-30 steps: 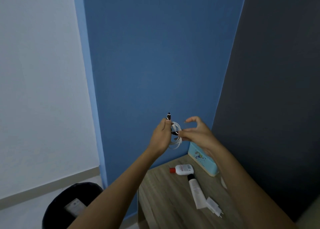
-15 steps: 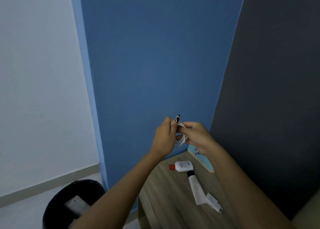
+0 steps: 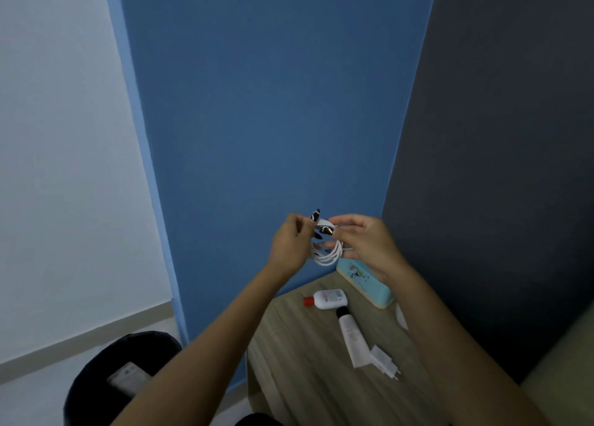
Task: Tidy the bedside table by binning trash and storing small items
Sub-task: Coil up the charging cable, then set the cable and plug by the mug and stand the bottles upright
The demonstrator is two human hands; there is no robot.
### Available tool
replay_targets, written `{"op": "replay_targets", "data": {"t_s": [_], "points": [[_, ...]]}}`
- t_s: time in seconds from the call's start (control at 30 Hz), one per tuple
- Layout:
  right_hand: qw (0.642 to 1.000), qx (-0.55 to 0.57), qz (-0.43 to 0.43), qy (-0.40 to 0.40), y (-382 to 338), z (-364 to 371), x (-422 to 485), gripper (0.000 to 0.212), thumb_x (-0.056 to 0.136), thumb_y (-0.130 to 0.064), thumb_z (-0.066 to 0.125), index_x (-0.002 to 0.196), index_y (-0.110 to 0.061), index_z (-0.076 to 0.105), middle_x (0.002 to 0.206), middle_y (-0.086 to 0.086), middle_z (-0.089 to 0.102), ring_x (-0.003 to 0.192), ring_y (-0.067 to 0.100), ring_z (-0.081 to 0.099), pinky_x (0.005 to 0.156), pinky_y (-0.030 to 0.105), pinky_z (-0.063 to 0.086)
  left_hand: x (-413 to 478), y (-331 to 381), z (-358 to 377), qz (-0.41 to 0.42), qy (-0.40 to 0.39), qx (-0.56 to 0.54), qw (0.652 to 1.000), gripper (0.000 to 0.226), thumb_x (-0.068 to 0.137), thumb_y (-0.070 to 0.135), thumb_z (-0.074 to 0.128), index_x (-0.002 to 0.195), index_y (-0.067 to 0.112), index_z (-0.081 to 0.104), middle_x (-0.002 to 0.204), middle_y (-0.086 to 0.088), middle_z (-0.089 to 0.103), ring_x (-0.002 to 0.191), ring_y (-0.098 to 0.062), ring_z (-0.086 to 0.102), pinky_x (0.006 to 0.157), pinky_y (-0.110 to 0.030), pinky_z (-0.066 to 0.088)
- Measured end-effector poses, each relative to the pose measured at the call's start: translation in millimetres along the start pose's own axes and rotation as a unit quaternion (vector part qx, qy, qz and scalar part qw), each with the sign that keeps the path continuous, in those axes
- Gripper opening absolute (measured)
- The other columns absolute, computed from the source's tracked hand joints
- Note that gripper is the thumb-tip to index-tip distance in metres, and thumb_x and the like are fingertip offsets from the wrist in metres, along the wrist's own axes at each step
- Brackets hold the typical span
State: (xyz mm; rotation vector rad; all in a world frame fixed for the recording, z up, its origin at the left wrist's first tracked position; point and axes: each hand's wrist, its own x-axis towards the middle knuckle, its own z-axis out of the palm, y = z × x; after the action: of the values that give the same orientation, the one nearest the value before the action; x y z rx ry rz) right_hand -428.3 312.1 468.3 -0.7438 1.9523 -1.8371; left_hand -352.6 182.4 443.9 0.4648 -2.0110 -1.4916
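My left grip [image 3: 289, 245] and right grip [image 3: 366, 242] both pinch the coiled cable [image 3: 331, 255]; the teal pouch [image 3: 360, 281] lies just below, nearer the right.

I can't identify the pale thing [image 3: 128, 377] lying in the black bin [image 3: 80, 393], which the bottom edge cuts off and the left forearm [image 3: 199, 355] partly covers. The right hand [image 3: 369, 242] hides part of the light blue case [image 3: 366, 284], and the right forearm [image 3: 450, 355] covers most of a white object [image 3: 401, 318] on the table [image 3: 305, 361]. The top of the white cable [image 3: 331, 256] disappears among the fingers [image 3: 348, 221].
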Motion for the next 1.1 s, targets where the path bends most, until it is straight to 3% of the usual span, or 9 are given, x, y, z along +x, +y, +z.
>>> {"op": "replay_targets", "data": {"t_s": [0.13,0.23,0.33,0.4,0.47,0.57,0.73,0.93,1.1], "points": [[0.998,0.045,0.013,0.04,15,-23,-1,0.029,0.088,0.0,0.063,0.115,-0.01,0.063,0.097,0.016,0.073,0.078,0.024,0.074,0.067,0.033,0.06,4,-9,20,-0.025,0.003,-0.055,0.998,0.029,0.098,0.039,0.04,0.095,0.014,0.054,0.092,-0.006,0.065,0.086,-0.024,0.066,0.076,-0.041,0.058],[0.995,0.059,0.024,0.083,37,-46,1,0.034,0.086,-0.001,0.065,0.118,-0.013,0.061,0.096,0.016,0.073,0.078,0.022,0.074,0.07,0.035,0.061,5,-30,49,-0.043,0.003,-0.077,0.996,0.021,0.1,0.027,0.037,0.1,0.013,0.053,0.094,-0.001,0.064,0.083,-0.017,0.064,0.079,-0.04,0.053],[0.985,0.103,0.047,0.129,59,-68,7,0.038,0.084,-0.001,0.068,0.121,-0.007,0.059,0.1,0.017,0.072,0.079,0.022,0.074,0.07,0.035,0.061,3,-64,84,-0.059,-0.013,-0.04,0.997,0.012,0.096,0.013,0.041,0.097,0.02,0.051,0.102,-0.005,0.064,0.089,-0.021,0.062,0.083,-0.042,0.052],[0.977,0.13,0.063,0.157,72,-79,12,0.037,0.083,0.0,0.068,0.119,0.0,0.06,0.098,0.015,0.072,0.077,0.02,0.074,0.07,0.033,0.061,0,-90,107,-0.026,-0.093,0.04,0.995,0.019,0.088,0.005,0.052,0.102,0.017,0.054,0.105,-0.004,0.063,0.096,-0.019,0.059,0.087,-0.035,0.05],[0.972,0.143,0.075,0.173,86,-88,18,0.032,0.086,0.001,0.064,0.117,0.003,0.06,0.094,0.012,0.072,0.071,0.014,0.073,0.066,0.027,0.061,-2,-121,134,0.046,-0.244,0.172,0.953,0.036,0.078,0.006,0.061,0.113,0.014,0.057,0.117,-0.005,0.06,0.107,-0.02,0.056,0.094,-0.031,0.046],[0.965,0.141,0.102,0.197,108,-99,27,0.031,0.088,0.001,0.06,0.119,0.001,0.06,0.095,0.012,0.071,0.069,0.01,0.071,0.061,0.022,0.059,-13,-166,176,0.111,-0.419,0.343,0.833,0.062,0.078,0.014,0.066,0.136,0.017,0.045,0.142,-0.008,0.044,0.128,-0.028,0.045,0.104,-0.043,0.041],[0.948,0.135,0.15,0.247,152,-111,30,0.035,0.085,0.001,0.064,0.118,-0.007,0.062,0.1,0.012,0.072,0.077,0.014,0.073,0.06,0.022,0.058,-24,-214,209,0.141,-0.48,0.447,0.741,0.069,0.08,0.031,0.07,0.14,0.024,0.038,0.144,-0.006,0.037,0.133,-0.028,0.036,0.105,-0.046,0.034],[0.934,0.052,0.164,0.313,206,-136,7,0.033,0.082,-0.007,0.069,0.112,-0.02,0.068,0.107,0.003,0.069,0.08,0.003,0.067,0.054,0.012,0.05,-11,-226,228,0.194,-0.466,0.463,0.728,0.048,0.087,0.032,0.059,0.131,0.018,0.048,0.134,-0.007,0.046,0.122,-0.029,0.045,0.097,-0.041,0.034],[0.9,0.066,0.188,0.388,255,-157,-17,0.028,0.079,-0.008,0.072,0.094,-0.031,0.068,0.099,0.0,0.072,0.089,0.016,0.07,0.076,0.033,0.057,-4,-231,231,0.141,-0.424,0.373,0.813,0.035,0.091,0.034,0.056,0.118,0.012,0.058,0.119,-0.008,0.056,0.103,-0.021,0.057,0.087,-0.031,0.044]]}}
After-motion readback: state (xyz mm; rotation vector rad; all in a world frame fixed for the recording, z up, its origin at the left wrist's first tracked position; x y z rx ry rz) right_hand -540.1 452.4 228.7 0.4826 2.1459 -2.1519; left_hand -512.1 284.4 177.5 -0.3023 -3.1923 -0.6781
